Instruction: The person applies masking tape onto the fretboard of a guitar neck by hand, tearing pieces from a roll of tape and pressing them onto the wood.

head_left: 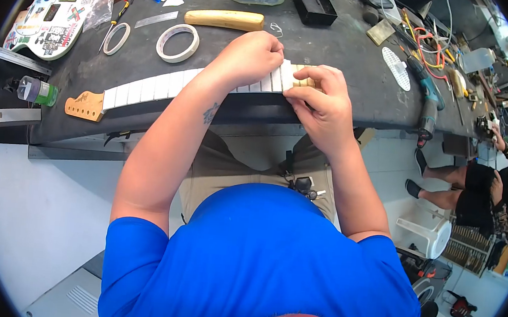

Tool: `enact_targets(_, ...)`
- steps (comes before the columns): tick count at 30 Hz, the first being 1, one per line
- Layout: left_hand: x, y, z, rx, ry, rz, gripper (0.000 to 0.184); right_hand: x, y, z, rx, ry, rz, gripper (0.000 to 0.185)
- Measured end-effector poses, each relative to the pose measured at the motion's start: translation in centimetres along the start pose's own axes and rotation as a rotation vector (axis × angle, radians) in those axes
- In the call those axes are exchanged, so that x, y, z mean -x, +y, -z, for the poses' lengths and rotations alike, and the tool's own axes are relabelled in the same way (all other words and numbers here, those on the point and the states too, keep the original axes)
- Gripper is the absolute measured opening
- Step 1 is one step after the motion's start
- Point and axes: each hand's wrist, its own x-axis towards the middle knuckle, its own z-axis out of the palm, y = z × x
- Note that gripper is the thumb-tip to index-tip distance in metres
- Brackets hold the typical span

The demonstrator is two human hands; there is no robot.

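Note:
A guitar neck [151, 89] lies along the front of the bench, its wooden headstock [84, 106] to the left. White masking tape covers most of its fretboard; bare wood shows near my right hand. My left hand [252, 60] is closed over the neck, fingertips partly hidden, at the upper end of a white tape strip [286, 75]. At the near edge of the neck, my right hand [324, 101] pinches the strip's lower end between thumb and index finger. Two tape rolls lie behind the neck, the larger roll [161, 43] closer to my left arm.
A wooden-handled piece [224, 19], a metal ruler [156, 19] and a black tray [313, 5] lie farther back. A sticker-covered guitar body [52, 17] is at left. At right are a power drill [428, 101] and cluttered tools. Another person [487, 191] sits beyond.

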Motion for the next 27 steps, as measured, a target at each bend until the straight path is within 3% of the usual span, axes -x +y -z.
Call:
enact_targets(22, 0.33, 0.56, 0.14, 0.054, -0.011, 0.038, 0.036, 0.15, 0.48, -0.23, 0.054, -0.024, 0.062, 0.022)
enact_targets(27, -0.30, -0.21, -0.47, -0.007, 0.047, 0.010, 0.034, -0.01, -0.02, -0.05, 0.034, -0.061, -0.012, 0.029)
